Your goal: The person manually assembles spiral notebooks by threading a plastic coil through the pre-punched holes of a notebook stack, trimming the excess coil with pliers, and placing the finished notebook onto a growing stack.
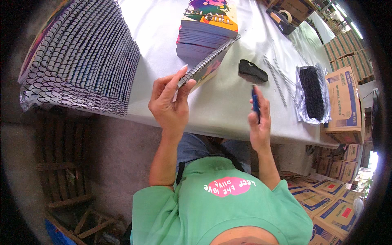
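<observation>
My left hand (170, 98) grips a spiral notebook (210, 67) by the near end of its coil. The notebook is tilted, coil upward, and its far end reaches in front of a stack of colourful-covered books (206, 36). In my right hand (260, 122), fingers closed, is a slim blue tool (255, 104); its exact kind is not clear. Just beyond that hand lies a small black block-like object (253, 71) on the white table (228, 118). Loose wire-like spiral coils (279, 79) lie to its right.
A tall stack of spiral-bound notebooks (81, 57) fills the table's left. At right are a plastic-wrapped pack of black coils (312, 94) and a carton (345, 102). A tape dispenser (281, 20) sits at the far right. More cartons (322, 202) and a wooden frame (81, 216) stand below.
</observation>
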### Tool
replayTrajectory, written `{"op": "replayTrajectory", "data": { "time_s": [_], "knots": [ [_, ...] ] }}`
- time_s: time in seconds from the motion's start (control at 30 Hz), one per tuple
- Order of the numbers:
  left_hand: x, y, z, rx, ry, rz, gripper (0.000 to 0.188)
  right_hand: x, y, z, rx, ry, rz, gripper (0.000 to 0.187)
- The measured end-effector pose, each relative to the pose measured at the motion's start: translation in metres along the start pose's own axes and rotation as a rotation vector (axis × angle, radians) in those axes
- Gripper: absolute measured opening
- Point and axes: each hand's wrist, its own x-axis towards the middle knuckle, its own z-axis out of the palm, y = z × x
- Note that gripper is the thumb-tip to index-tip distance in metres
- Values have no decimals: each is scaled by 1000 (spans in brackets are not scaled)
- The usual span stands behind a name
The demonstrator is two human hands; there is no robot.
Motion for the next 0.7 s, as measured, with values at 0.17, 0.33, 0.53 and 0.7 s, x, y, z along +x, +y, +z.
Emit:
{"op": "replayTrajectory", "data": {
  "time_s": [0.17, 0.33, 0.53, 0.7],
  "knots": [
    [-2, 6, 6, 53, 19, 61, 40, 32, -75, 7, -363, -176, -335, 45],
    [-1, 7, 8, 88, 14, 117, 46, 38, -79, 10, -406, -216, -344, 43],
    [-9, -1, 12, 165, 56, 258, 42, 34, -62, 6, 838, -693, 507, 43],
    [0, 0, 16, 19, 135, 94, 49, 26, -45, 21, 462, -595, 162, 48]
  ]
}}
